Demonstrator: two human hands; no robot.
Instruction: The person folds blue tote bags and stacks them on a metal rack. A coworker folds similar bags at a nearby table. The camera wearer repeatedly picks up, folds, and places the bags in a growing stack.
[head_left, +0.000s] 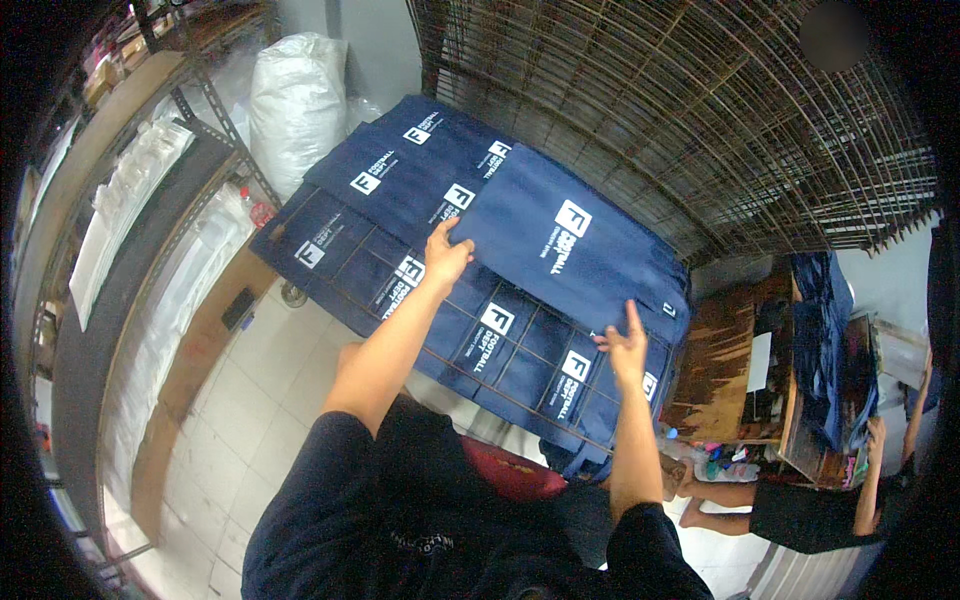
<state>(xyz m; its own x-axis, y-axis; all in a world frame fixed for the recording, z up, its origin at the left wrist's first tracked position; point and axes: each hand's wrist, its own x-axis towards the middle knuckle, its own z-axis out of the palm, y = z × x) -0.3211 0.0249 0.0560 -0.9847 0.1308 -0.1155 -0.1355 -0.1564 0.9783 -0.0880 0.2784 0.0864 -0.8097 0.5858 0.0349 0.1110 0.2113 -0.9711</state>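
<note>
Left grip and right grip grasping flat navy bag with white square logo, over wire rack.

To your left stood a white sack by metal shelving; to your right, a cluttered wooden desk.

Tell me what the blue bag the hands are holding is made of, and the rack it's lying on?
The blue bag looks like soft matte cloth, perhaps non-woven fabric: it lies flat and limp, without shine, with a white square print. The left hand and right hand grip its edges. The rack seems to be thin metal wire, brownish and maybe rusty, crossed in a grid.
</note>
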